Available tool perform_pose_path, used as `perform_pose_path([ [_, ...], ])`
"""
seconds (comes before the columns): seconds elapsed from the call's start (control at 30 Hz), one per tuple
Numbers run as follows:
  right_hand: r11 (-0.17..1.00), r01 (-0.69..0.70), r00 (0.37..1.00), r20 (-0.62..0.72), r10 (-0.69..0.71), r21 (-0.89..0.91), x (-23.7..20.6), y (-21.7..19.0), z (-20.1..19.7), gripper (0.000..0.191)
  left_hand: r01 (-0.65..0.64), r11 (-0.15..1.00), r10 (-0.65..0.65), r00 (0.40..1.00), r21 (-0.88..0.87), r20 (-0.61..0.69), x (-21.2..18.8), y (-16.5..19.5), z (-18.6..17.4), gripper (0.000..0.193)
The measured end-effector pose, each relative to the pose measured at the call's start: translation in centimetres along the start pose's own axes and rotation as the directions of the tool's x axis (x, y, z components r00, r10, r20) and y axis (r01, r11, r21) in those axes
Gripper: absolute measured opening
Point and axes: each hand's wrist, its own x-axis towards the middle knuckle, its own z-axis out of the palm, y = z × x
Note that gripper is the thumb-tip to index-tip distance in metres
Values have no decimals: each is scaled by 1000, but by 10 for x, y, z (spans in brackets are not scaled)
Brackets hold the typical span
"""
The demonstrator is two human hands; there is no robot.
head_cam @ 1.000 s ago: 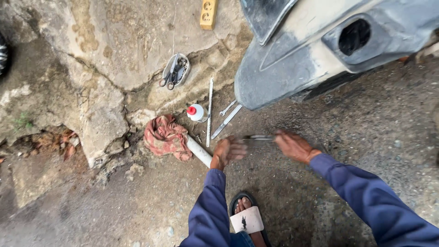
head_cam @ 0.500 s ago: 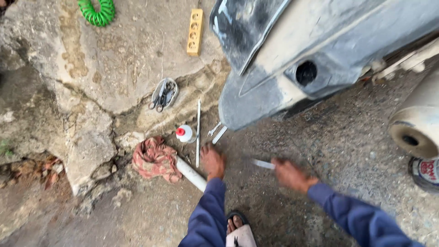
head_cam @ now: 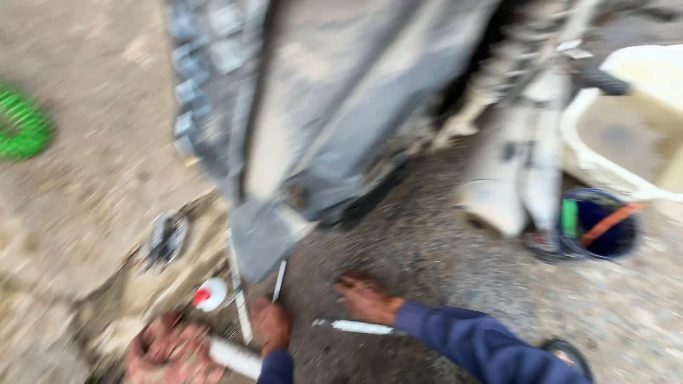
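Blurred grey ground [head_cam: 427, 256]: right hand [head_cam: 364, 299] beside white tube [head_cam: 356, 326], left hand [head_cam: 272, 323] by rod [head_cam: 240, 302]; grips unclear.

Flat, even daylight w/ no hard shadows or glare; heavy motion blur thru whole frame, nothing sharp.

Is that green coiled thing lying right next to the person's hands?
No, the green coil lies far off at the left edge, while the left hand and right hand are low near the white tube.
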Motion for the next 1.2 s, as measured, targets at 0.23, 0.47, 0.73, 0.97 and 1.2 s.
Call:
perform_pose_path([
  [0.23,934,141,929,-283,-239,-328,27,20,-44,85,-642,653,494,763,-402,-416,-3,75,-35,27],
  [0.47,987,-160,975,150,163,-30,-86,72,-152,57,-561,512,674,732,-650,-100,-25,211,-67,23],
  [0.73,921,-361,926,66,373,-145,-288,118,-364,39,-501,364,689,712,-785,-135,-30,351,4,30],
  [0.97,570,-748,616,-35,787,-339,-356,226,-364,29,-606,324,643,704,-726,-301,-42,387,-13,51],
  [1.2,623,-669,732,-214,647,-406,-314,343,-254,23,-320,425,437,892,-847,-117,-66,314,-59,44],
])
